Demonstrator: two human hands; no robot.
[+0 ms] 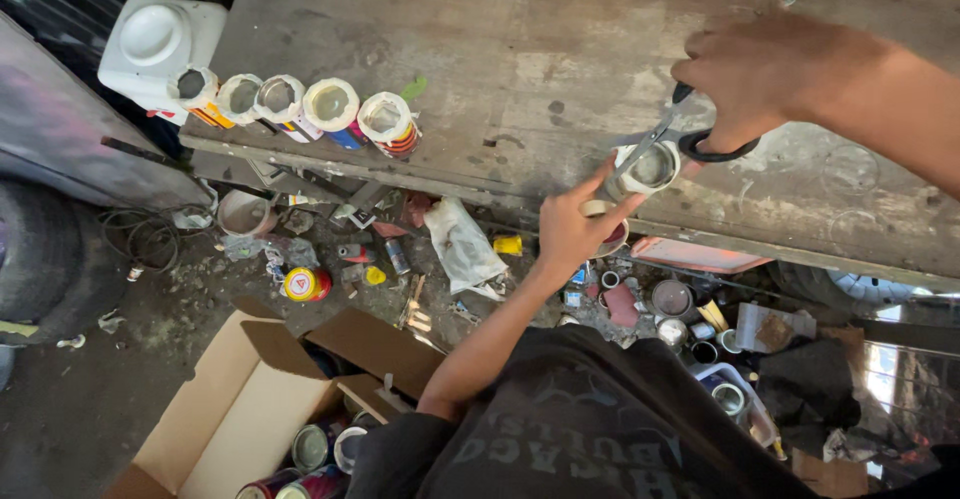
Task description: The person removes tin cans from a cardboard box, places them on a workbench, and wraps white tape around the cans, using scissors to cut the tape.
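My left hand (575, 224) grips a small open-topped can (648, 169) at the near edge of a worn wooden workbench (520, 69). My right hand (765, 79) holds black-handled scissors (672, 134), fingers through the loops, with the blades pointing down onto the can's rim. The can's top is cut open and its inside looks pale and empty.
Several cut-open cans (300, 104) stand in a row at the bench's left edge beside a white plastic jug (160, 44). Below, an open cardboard box (250, 409) holds more cans. Scattered cans, lids and scraps (400, 249) litter the ground; a tyre (50, 259) is at the left.
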